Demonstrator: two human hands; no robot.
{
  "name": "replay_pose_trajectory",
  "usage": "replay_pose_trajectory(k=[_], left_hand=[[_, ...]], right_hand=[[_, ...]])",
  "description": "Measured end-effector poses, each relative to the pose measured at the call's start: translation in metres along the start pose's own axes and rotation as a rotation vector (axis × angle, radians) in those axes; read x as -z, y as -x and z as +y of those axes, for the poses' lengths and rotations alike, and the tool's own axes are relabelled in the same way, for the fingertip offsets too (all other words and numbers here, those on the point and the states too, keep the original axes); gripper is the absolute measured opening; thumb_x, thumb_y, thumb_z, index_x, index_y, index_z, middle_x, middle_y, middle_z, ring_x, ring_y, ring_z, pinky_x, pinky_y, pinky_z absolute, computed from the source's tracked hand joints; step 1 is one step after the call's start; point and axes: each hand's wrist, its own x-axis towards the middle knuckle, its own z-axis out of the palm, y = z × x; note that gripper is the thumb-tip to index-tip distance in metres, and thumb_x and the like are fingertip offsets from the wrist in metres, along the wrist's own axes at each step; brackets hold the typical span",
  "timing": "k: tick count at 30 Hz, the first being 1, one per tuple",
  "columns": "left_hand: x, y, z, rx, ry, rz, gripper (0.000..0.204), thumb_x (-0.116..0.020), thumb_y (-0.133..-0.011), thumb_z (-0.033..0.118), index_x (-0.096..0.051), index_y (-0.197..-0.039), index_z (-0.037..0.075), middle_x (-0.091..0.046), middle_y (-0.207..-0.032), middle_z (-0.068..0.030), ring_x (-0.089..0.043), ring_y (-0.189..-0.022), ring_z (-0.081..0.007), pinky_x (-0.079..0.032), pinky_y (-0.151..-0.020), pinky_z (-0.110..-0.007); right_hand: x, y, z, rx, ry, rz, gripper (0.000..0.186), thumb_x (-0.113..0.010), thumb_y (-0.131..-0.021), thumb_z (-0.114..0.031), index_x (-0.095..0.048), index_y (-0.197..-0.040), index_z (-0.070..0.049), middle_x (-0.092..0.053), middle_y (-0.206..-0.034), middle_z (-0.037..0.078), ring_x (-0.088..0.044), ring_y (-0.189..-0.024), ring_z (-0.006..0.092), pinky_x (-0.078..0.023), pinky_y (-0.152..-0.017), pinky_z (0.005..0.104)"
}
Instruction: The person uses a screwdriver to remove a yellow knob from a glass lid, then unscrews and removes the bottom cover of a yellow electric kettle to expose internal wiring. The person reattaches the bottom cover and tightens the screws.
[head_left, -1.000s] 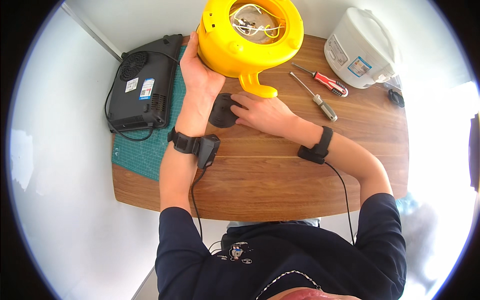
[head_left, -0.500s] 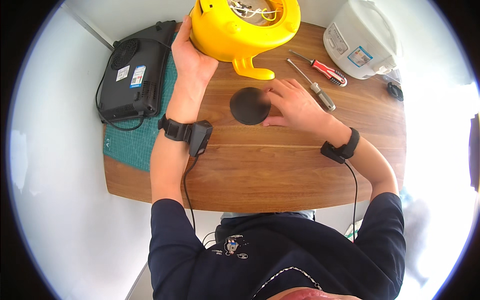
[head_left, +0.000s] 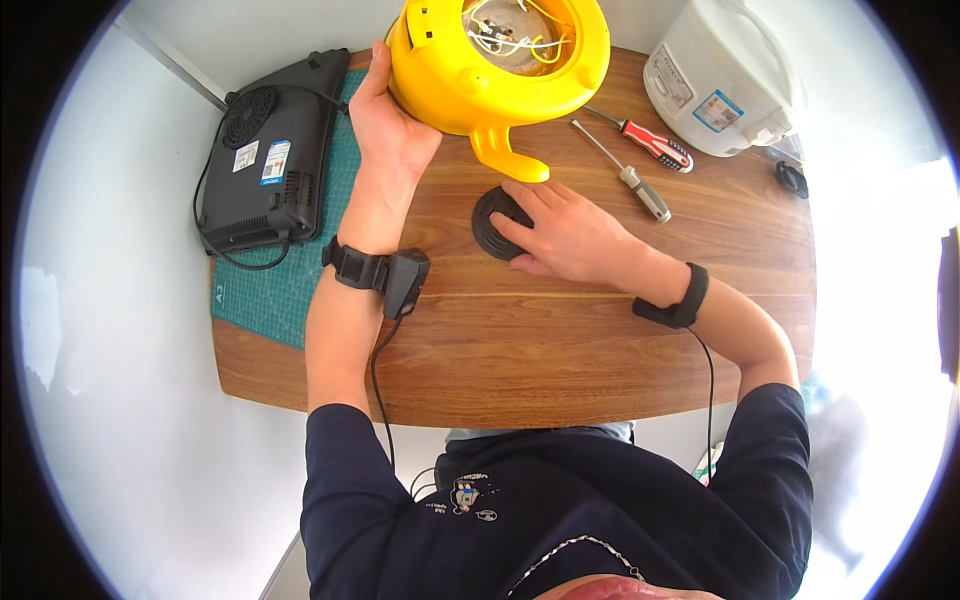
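My left hand (head_left: 398,130) grips the side of a yellow appliance housing (head_left: 440,85), holding it tilted at the top middle. Its round underside opening faces me, with white and yellow wires (head_left: 515,42) and a metal plate inside. A curved yellow handle (head_left: 508,158) points toward me. Below it, a black round cover (head_left: 490,225) with slots in its face is at the tabletop. My right hand (head_left: 570,232) is closed on the cover's right side, one finger across its face and the thumb at its near edge. The fingers partly hide it.
Two screwdrivers, one red-handled (head_left: 660,148) and one grey-handled (head_left: 645,195), lie right of my right hand. A white rice cooker (head_left: 715,85) stands at the back right beside a black coiled cord (head_left: 791,180). A black appliance (head_left: 265,170) rests on the green cutting mat (head_left: 262,295) at left.
The black cover now shows its slotted face instead of a plain one. My right hand has shifted slightly nearer and left over it. The yellow housing has moved slightly nearer and right.
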Motion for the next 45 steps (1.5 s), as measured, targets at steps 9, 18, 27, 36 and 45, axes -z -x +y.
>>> replay_pose_trajectory(k=[9,18,27,36,45], left_hand=[[0.002,-0.001,-0.002,0.013,0.005,0.004,0.042,-0.040,-0.114,0.032,-0.054,-0.146,0.010,-0.060,-0.148,-0.0084,-0.054,-0.139,-0.0287,-0.038,-0.121,-0.050],[0.001,0.001,-0.007,0.031,0.006,0.030,0.040,-0.043,-0.113,0.033,-0.057,-0.143,0.009,-0.062,-0.145,-0.0085,-0.057,-0.136,-0.0282,-0.040,-0.120,-0.049],[0.005,0.004,-0.018,0.128,-0.055,0.052,0.039,-0.042,-0.114,0.034,-0.058,-0.139,0.008,-0.064,-0.141,-0.0068,-0.060,-0.131,-0.0259,-0.044,-0.116,-0.046],[0.011,0.003,-0.030,0.163,-0.120,0.094,0.035,-0.041,-0.114,0.029,-0.057,-0.139,0.010,-0.066,-0.135,-0.0047,-0.063,-0.126,-0.0230,-0.048,-0.113,-0.042],[0.034,0.003,-0.045,0.251,-0.084,0.031,0.036,-0.041,-0.113,0.027,-0.056,-0.141,0.009,-0.066,-0.135,-0.0061,-0.064,-0.125,-0.0232,-0.050,-0.111,-0.041]], right_hand=[[0.008,0.002,-0.001,0.065,0.111,0.118,0.033,-0.068,-0.086,-0.026,-0.060,-0.112,-0.007,-0.065,-0.096,0.017,-0.069,-0.087,0.0297,-0.057,-0.075,0.0362],[0.049,0.013,-0.004,0.110,-0.186,0.185,0.029,-0.070,-0.082,-0.009,-0.067,-0.111,-0.012,-0.063,-0.088,0.005,-0.067,-0.076,0.0253,-0.057,-0.068,0.0357],[0.098,0.017,0.008,-0.395,-0.697,0.659,0.042,-0.085,-0.085,-0.004,-0.064,-0.122,-0.004,-0.075,-0.108,0.007,-0.073,-0.096,0.0159,-0.059,-0.086,0.0300],[0.087,-0.001,0.056,-0.607,-0.646,0.999,0.031,-0.071,-0.103,-0.023,-0.065,-0.124,-0.002,-0.073,-0.105,0.002,-0.066,-0.096,0.0085,-0.055,-0.088,0.0246],[0.065,-0.006,0.067,-0.601,-0.706,0.966,0.025,-0.070,-0.104,-0.019,-0.068,-0.121,-0.001,-0.074,-0.103,0.002,-0.065,-0.093,0.0067,-0.054,-0.085,0.0222]])
